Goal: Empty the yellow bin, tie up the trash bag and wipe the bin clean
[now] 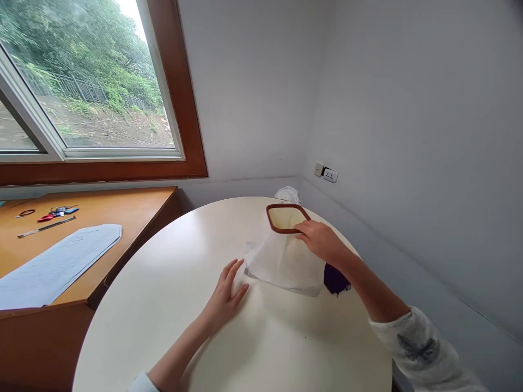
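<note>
Right hand's grip (pixel 321 239) closes lightly on the near edge of a brown rounded-square hoop frame (pixel 287 218), fingers curled over its rim and over the white cloth (pixel 286 264) that hangs from under it; the frame lies toward the far side of the round cream tabletop (pixel 183 305), close to the room's corner. That white cloth spreads flat from the frame toward the person, its near-left corner just beside the left hand (pixel 226 296). Left hand's grip is released: palm down, fingers stretched out flat on the tabletop, fingertips close to the cloth's edge, though contact with it cannot be told. A dark purple piece of fabric (pixel 335 280) shows under the right forearm, partly hidden by it and touching the cloth's right edge. Behind the frame, a small crumpled white fabric (pixel 288 194) sits at the tabletop's far rim. To the left stands a wooden desk (pixel 122 209) carrying a large sheet of paper (pixel 57 264), a pen (pixel 46 226) and red-handled scissors (pixel 51 215). On the right wall, low near the corner, is 1 white socket plate (pixel 330 175).
</note>
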{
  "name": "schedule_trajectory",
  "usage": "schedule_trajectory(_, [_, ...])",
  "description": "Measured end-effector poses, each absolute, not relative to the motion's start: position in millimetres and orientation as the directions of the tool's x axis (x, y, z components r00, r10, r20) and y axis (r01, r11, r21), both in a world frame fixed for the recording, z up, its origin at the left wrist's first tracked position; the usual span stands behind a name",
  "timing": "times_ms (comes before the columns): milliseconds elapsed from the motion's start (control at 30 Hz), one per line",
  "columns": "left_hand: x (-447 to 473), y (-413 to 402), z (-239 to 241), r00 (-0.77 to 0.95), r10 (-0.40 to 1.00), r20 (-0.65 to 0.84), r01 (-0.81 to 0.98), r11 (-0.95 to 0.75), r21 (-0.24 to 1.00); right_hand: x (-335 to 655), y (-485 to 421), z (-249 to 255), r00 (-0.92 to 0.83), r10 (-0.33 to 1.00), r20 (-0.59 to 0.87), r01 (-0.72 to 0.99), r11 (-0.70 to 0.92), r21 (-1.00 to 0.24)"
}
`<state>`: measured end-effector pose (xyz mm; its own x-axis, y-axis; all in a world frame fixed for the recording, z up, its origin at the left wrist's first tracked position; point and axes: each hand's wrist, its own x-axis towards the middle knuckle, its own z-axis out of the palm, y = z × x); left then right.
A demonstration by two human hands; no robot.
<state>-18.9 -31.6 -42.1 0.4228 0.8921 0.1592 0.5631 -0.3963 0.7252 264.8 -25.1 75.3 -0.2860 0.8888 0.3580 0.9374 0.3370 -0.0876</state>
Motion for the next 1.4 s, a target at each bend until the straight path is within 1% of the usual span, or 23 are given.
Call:
schedule_trajectory(100, [-19.0, -31.8, -45.9, 0.419, 0.899, 0.127, 0.583, -0.374, 0.721, 304.1, -22.2, 76.6, -0.263, 0.904, 0.337, 0.932, 0.329, -0.154])
schedule_trajectory(233, [-18.6, -31.8, -49.0, 0.412, 0.903, 0.123, 0.592, -0.368, 0.717, 351.0, -19.9, 64.4, -0.253, 0.909, 0.33, 0.931, 0.322, -0.174])
schedule_trajectory(367, [-19.1, -31.9, -49.6, 0.393, 0.914, 0.103, 0.597, -0.339, 0.727, 383.2, -14.8, 47.3, -0.225, 0.898, 0.378, 0.926, 0.317, -0.204])
schedule_trajectory(467, [-19.4, -33.1, -48.8, 0.389, 0.912, 0.126, 0.593, -0.353, 0.723, 396.9, -8.8, 37.1, -0.203, 0.887, 0.414, 0.922, 0.316, -0.224])
schedule_trajectory(600, [-19.1, -35.5, -46.8, 0.39, 0.913, 0.119, 0.596, -0.348, 0.724, 405.1, -5.1, 30.9, -0.204, 0.878, 0.432, 0.928, 0.314, -0.2])
schedule_trajectory(733, [-24.1, -35.0, -42.4, 0.387, 0.914, 0.119, 0.608, -0.35, 0.712, 402.2, -16.9, 47.9, -0.133, 0.928, 0.349, 0.972, 0.191, -0.137])
schedule_trajectory(800, [-31.6, -33.0, -38.5, 0.404, 0.903, 0.148, 0.637, -0.394, 0.663, 391.1, -28.0, 65.3, -0.074, 0.932, 0.356, 0.986, 0.121, -0.112])
schedule_trajectory(867, [-42.1, -31.0, -33.1, 0.444, 0.878, 0.18, 0.68, -0.461, 0.571, 369.6, -39.6, 81.4, -0.034, 0.881, 0.472, 0.985, 0.108, -0.131])
schedule_trajectory(900, [-47.7, -30.5, -29.8, 0.47, 0.862, 0.189, 0.702, -0.495, 0.512, 354.6, -44.8, 86.4, -0.04, 0.839, 0.542, 0.978, 0.144, -0.15])
schedule_trajectory(933, [-53.1, -30.6, -26.5, 0.497, 0.846, 0.192, 0.722, -0.526, 0.449, 337.2, -49.5, 88.3, -0.08, 0.796, 0.6, 0.964, 0.215, -0.157])
schedule_trajectory(967, [-58.1, -31.3, -23.1, 0.524, 0.832, 0.183, 0.738, -0.551, 0.389, 317.8, -53.5, 86.5, -0.133, 0.741, 0.658, 0.939, 0.307, -0.156])
schedule_trajectory(1000, [-62.3, -32.7, -20.0, 0.552, 0.818, 0.164, 0.747, -0.572, 0.34, 297.1, -56.9, 81.0, -0.199, 0.699, 0.687, 0.902, 0.405, -0.15])
schedule_trajectory(1067, [-68.1, -37.0, -15.7, 0.609, 0.785, 0.111, 0.739, -0.613, 0.279, 255.8, -62.0, 60.3, -0.36, 0.724, 0.588, 0.826, 0.54, -0.159])
schedule_trajectory(1167, [-71.9, -44.2, -17.2, 0.672, 0.739, 0.042, 0.709, -0.659, 0.25, 207.4, -66.0, 17.6, -0.552, 0.784, 0.285, 0.777, 0.608, -0.166])
schedule_trajectory(1267, [-73.8, -47.8, -29.1, 0.689, 0.723, 0.036, 0.699, -0.677, 0.23, 184.9, -66.1, -18.6, -0.603, 0.796, 0.052, 0.766, 0.596, -0.241])
schedule_trajectory(1333, [-75.1, -47.6, -40.0, 0.687, 0.726, 0.039, 0.704, -0.678, 0.214, 181.0, -65.0, -33.2, -0.6, 0.798, -0.055, 0.774, 0.563, -0.29])
schedule_trajectory(1400, [-76.3, -46.6, -49.6, 0.679, 0.733, 0.031, 0.713, -0.669, 0.209, 180.7, -64.0, -40.5, -0.588, 0.8, -0.121, 0.785, 0.529, -0.321])
